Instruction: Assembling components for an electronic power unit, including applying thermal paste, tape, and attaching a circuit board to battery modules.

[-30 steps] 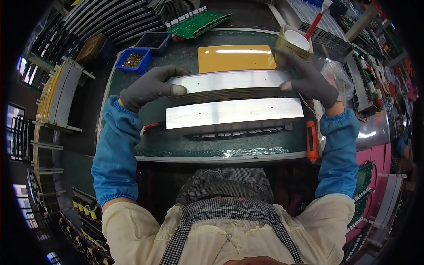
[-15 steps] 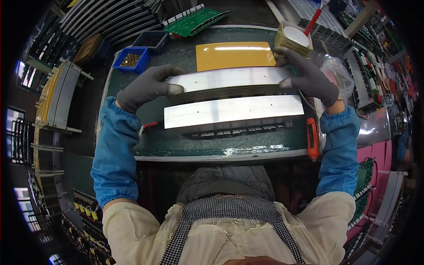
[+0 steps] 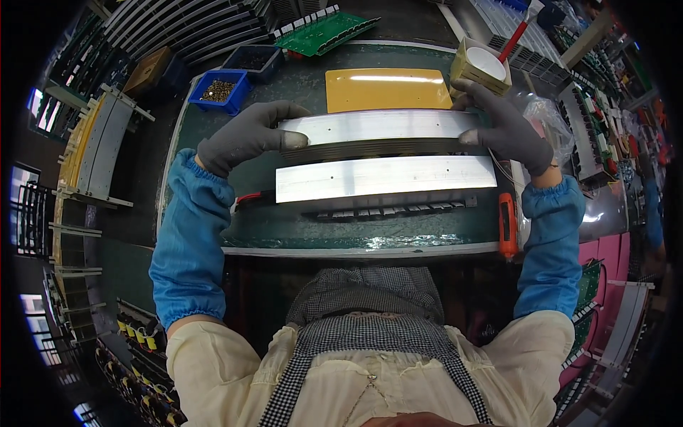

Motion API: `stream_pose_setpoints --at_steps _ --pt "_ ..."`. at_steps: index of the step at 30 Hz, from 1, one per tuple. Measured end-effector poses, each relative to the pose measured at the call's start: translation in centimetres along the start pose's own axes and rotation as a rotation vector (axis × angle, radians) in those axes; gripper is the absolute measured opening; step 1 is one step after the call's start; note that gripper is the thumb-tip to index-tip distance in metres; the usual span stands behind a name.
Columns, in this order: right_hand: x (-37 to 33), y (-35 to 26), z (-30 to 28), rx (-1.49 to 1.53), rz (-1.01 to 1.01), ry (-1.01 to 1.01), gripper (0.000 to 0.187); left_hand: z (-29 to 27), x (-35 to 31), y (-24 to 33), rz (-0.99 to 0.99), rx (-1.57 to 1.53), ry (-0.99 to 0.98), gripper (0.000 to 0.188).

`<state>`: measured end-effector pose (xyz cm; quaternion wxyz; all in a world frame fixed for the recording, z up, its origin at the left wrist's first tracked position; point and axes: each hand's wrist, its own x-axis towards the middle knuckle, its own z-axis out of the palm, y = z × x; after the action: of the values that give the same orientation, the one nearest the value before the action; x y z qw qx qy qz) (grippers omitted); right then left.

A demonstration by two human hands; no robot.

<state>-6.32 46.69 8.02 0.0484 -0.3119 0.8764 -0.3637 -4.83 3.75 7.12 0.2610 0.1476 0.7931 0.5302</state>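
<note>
Two-handed hold on the rear silver bar (image 3: 384, 126), over the green workbench (image 3: 356, 243), between the yellow panel (image 3: 388, 87) and the front silver bar (image 3: 388, 178). In the left hand (image 3: 249, 139), a narrow pinch across one end, thumb on the near side; in the right hand (image 3: 512, 135), a pinch at the other end, thumb near the corner, forefinger spread toward the panel. Impossible to tell whether resting or raised. Possible slip at the right, from so little metal under the thumb. Possible scratch against the front bar, from an uneven tilt so close by. Just behind the right fingers, a box (image 3: 461, 71) with a white tub (image 3: 486, 62), in the way of any push backward. Beside the right sleeve (image 3: 551, 213), an orange tool (image 3: 507, 224), easy to knock. At the front bar's near edge, a dark strip (image 3: 391, 211), partly hidden. Toward the far left, a blue bin (image 3: 220, 92) of small brass-coloured parts; beyond, a green circuit board (image 3: 327, 34)
</note>
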Motion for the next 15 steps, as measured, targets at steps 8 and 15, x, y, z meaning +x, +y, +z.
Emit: stream_pose_setpoints --at_steps 8,15 --pt "8.5 -6.7 4.0 -0.237 -0.271 -0.214 0.094 -0.3 -0.5 0.0 -0.01 -0.006 -0.017 0.065" --pt "12.8 -10.7 8.8 -0.227 -0.217 -0.422 0.095 0.2 0.3 0.1 0.056 -0.014 -0.047 0.059"
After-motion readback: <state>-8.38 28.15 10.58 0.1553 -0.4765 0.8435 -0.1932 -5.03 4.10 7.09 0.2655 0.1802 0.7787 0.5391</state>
